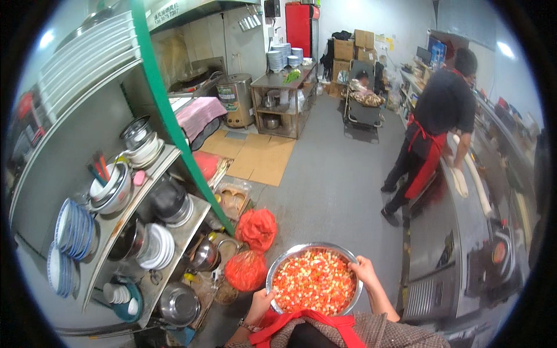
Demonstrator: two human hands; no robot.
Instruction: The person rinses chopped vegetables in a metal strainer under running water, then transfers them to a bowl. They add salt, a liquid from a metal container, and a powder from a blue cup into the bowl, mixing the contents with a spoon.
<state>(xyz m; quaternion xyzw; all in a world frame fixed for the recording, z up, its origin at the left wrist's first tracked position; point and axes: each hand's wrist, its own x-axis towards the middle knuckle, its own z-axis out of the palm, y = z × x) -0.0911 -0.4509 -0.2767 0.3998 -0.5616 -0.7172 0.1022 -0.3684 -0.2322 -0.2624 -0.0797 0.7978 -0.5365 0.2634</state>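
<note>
Held in front of my body is a wide stainless steel bowl (300, 249), filled with diced red and pale pieces (315, 282) that look like chopped vegetables. My left hand (262, 302) grips its rim at the lower left. On the upper right side of the rim, my right hand (364, 270) has its fingers closed around the edge. The bowl's near edge is partly covered by the red straps of my apron (330, 321).
Shelves (109, 235) of stacked bowls and plates stand left. Red plastic bags (246, 270) lie by the shelf foot. At right, a co-worker (444, 104) handles dough (459, 182) on a steel counter (452, 204). Ahead, cardboard (256, 156) covers floor; a person sits in a folding chair (363, 114).
</note>
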